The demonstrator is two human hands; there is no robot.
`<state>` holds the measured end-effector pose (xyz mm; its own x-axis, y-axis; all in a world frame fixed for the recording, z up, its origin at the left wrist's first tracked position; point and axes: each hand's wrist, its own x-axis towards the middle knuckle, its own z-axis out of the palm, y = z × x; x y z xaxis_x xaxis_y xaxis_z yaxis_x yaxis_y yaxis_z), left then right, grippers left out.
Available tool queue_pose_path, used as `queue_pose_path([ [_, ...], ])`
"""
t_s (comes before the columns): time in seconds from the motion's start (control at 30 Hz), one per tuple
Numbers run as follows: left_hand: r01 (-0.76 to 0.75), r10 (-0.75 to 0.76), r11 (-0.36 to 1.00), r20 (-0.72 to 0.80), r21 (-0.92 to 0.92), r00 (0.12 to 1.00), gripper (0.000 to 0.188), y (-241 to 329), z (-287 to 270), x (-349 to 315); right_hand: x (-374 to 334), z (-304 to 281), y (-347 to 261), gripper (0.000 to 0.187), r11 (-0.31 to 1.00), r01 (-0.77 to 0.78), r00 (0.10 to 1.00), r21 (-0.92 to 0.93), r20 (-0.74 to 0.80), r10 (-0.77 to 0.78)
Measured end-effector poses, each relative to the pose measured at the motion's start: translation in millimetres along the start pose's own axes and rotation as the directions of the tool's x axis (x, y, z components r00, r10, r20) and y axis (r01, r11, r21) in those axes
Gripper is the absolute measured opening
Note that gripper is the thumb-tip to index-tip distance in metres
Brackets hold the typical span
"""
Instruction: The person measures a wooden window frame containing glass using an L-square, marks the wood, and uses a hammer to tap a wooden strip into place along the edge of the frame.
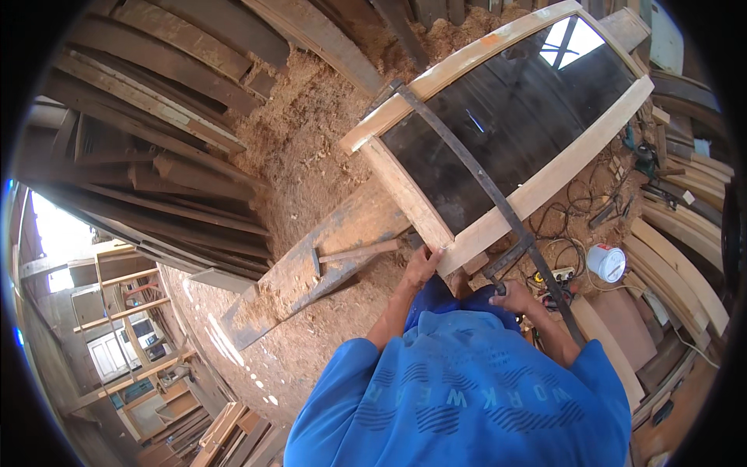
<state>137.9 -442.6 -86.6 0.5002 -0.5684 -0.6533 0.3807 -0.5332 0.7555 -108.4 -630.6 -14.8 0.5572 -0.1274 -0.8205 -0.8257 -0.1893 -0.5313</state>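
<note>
A wooden frame (510, 204) around a dark glass panel (498, 117) lies in front of me, reaching to the upper right. A long dark metal bar clamp (467, 156) crosses the frame, one jaw at its far side and the screw end at its near side. My left hand (421, 267) is closed at the frame's near corner, its thumb and fingertips against the wood. Around the handle at the clamp's screw end my right hand (515, 297) is closed. A hammer (358, 251) with a wooden handle rests on a wide plank, left of my left hand.
The wide plank (292, 268) runs under the frame, over ground strewn with sawdust (299, 124). Stacked boards (156, 101) stand at the left. On the right are a white bucket (606, 263), loose cables (572, 210), a green power tool (645, 159) and curved timber pieces (669, 261).
</note>
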Motion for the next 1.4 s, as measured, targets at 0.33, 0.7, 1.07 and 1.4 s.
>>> queue_pose_path([
  [0.33, 0.042, -0.044, 0.999, 0.058, 0.023, 0.997, 0.049, -2, 0, 3, -5, 28, -4, 0.044, 0.934, -0.101, 0.927, -0.344, -0.374, -0.038],
  [0.7, 0.022, -0.051, 0.935, -0.075, -0.353, 0.996, 0.04, -6, -6, 11, 10, 3, -16, 0.032, 0.997, 0.048, 0.999, 0.067, -0.028, -0.046],
  [1.07, 0.089, -0.052, 0.825, 0.081, -0.558, 0.995, 0.046, 9, -6, -9, 8, 44, -19, 0.047, 0.943, -0.158, 0.9, -0.292, -0.436, 0.016],
  [1.4, 0.079, -0.046, 0.795, 0.07, -0.601, 0.996, 0.043, -1, 1, -1, 22, 3, 3, 0.051, 0.994, -0.004, 0.996, 0.106, 0.09, -0.006],
])
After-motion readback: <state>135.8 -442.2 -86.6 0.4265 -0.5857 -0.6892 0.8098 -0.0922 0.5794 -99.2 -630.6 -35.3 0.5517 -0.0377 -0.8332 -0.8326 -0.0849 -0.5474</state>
